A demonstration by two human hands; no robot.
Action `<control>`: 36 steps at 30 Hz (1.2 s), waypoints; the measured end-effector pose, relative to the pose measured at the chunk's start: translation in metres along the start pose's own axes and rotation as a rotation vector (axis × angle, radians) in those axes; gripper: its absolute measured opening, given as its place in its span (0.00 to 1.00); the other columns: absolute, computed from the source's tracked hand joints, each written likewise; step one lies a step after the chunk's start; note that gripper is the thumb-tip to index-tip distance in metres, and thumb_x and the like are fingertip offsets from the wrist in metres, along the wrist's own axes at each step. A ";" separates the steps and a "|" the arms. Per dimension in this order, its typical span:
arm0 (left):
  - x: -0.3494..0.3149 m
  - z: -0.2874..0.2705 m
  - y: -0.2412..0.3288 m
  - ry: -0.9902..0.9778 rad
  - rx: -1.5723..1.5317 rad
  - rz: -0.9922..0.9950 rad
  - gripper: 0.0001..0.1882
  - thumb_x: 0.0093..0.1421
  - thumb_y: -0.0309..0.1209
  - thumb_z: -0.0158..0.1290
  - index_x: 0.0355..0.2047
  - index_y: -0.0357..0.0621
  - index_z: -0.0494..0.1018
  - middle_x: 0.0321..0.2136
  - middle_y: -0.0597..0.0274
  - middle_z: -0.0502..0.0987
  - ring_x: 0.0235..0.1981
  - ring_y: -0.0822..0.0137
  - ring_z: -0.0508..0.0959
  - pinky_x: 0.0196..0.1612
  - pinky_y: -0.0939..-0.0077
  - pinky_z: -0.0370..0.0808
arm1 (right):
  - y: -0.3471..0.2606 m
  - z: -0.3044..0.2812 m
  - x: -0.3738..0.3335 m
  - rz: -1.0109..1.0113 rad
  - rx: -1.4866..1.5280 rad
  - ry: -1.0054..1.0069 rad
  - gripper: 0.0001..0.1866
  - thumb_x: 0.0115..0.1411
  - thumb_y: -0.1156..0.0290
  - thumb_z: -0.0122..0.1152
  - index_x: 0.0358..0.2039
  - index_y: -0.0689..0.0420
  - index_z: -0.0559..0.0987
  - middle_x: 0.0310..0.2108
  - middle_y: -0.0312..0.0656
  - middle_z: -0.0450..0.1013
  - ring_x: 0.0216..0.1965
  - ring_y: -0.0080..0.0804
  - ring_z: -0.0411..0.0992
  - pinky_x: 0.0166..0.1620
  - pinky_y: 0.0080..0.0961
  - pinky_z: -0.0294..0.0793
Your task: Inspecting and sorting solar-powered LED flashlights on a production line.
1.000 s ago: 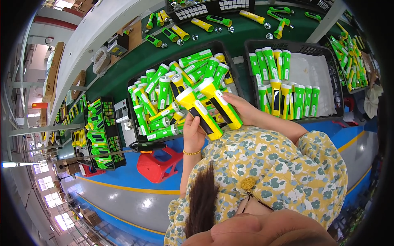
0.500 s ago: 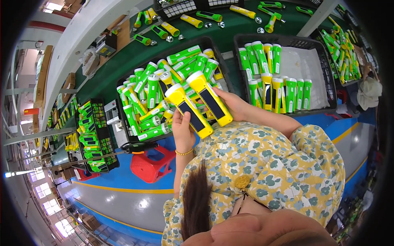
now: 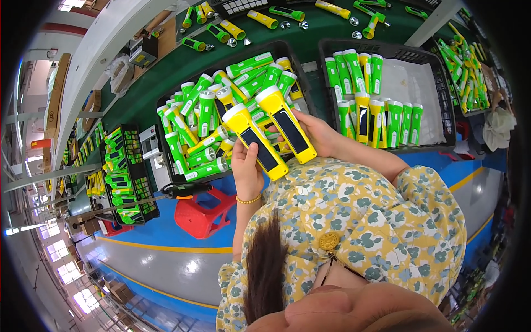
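My left hand (image 3: 246,167) is closed round a yellow flashlight (image 3: 240,123) with a white head and a dark panel along its side, its thumb lying on the panel. A second yellow flashlight (image 3: 274,103) of the same kind is gripped by my right hand (image 3: 315,131), whose fingers are partly hidden behind it. Both flashlights are held side by side, heads tilted up and to the left, over the front edge of a black crate (image 3: 293,55). Green and yellow flashlights (image 3: 206,110) lie heaped in that crate just beyond my hands.
Another black crate (image 3: 447,105) at the right holds standing flashlights on a white liner (image 3: 406,83). Loose flashlights and reflectors lie on the green bench (image 3: 166,77) behind. At the left are a red stool (image 3: 204,213), a black-handled tool (image 3: 185,190) and more filled crates (image 3: 138,182).
The view has shifted slightly, so the scene sits a little differently. Both hands keep hold of the same two flashlights in nearly the same pose.
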State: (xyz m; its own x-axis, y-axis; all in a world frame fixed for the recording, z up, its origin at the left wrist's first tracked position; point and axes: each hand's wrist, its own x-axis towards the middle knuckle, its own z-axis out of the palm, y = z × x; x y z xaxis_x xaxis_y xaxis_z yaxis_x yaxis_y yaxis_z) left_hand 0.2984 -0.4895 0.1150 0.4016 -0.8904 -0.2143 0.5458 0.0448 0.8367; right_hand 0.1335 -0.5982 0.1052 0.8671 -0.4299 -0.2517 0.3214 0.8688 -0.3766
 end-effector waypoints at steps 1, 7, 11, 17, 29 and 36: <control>0.000 0.000 0.000 -0.001 -0.009 -0.008 0.14 0.63 0.25 0.45 0.49 0.37 0.64 0.43 0.59 0.73 0.41 0.67 0.76 0.45 0.72 0.74 | 0.000 -0.001 0.000 0.004 0.000 -0.003 0.24 0.67 0.53 0.33 0.56 0.53 0.63 0.48 0.44 0.70 0.42 0.29 0.71 0.46 0.29 0.72; -0.003 0.006 0.006 -0.112 -0.085 -0.090 0.17 0.67 0.34 0.37 0.52 0.39 0.63 0.47 0.54 0.72 0.42 0.65 0.75 0.43 0.71 0.76 | 0.003 0.005 -0.002 -0.129 -0.181 0.052 0.29 0.62 0.66 0.52 0.61 0.54 0.54 0.50 0.41 0.65 0.47 0.29 0.68 0.49 0.30 0.70; -0.003 -0.003 0.003 -0.138 -0.285 -0.225 0.20 0.67 0.38 0.33 0.55 0.43 0.61 0.50 0.53 0.70 0.42 0.63 0.75 0.39 0.68 0.78 | 0.002 0.008 -0.003 -0.065 -0.243 0.093 0.33 0.62 0.68 0.53 0.62 0.54 0.49 0.51 0.41 0.63 0.51 0.28 0.66 0.50 0.30 0.70; -0.004 -0.003 0.003 -0.198 -0.398 -0.279 0.21 0.67 0.40 0.33 0.56 0.46 0.61 0.52 0.54 0.69 0.41 0.64 0.75 0.39 0.67 0.77 | -0.002 0.011 -0.005 -0.062 -0.259 0.102 0.30 0.63 0.67 0.49 0.62 0.52 0.50 0.52 0.41 0.63 0.52 0.29 0.65 0.50 0.33 0.70; 0.003 0.009 -0.002 -0.214 -0.255 -0.229 0.21 0.66 0.36 0.34 0.56 0.43 0.59 0.52 0.56 0.67 0.48 0.61 0.70 0.46 0.64 0.71 | -0.002 0.002 -0.005 -0.121 -0.104 -0.035 0.24 0.65 0.64 0.44 0.60 0.53 0.55 0.50 0.39 0.65 0.48 0.29 0.67 0.48 0.31 0.71; 0.010 0.034 -0.020 -0.337 -0.013 -0.094 0.28 0.64 0.28 0.36 0.64 0.41 0.46 0.61 0.57 0.56 0.61 0.63 0.56 0.63 0.65 0.51 | 0.006 -0.010 -0.001 -0.328 -0.359 0.118 0.34 0.52 0.75 0.64 0.57 0.57 0.58 0.49 0.41 0.67 0.49 0.27 0.66 0.51 0.28 0.68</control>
State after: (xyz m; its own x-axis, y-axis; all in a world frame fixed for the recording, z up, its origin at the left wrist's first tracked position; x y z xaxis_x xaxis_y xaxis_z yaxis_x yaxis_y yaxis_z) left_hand 0.2667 -0.5149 0.1136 0.0848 -0.9904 -0.1093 0.5791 -0.0402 0.8142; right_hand 0.1310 -0.5956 0.0943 0.6865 -0.7094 -0.1594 0.4008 0.5522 -0.7310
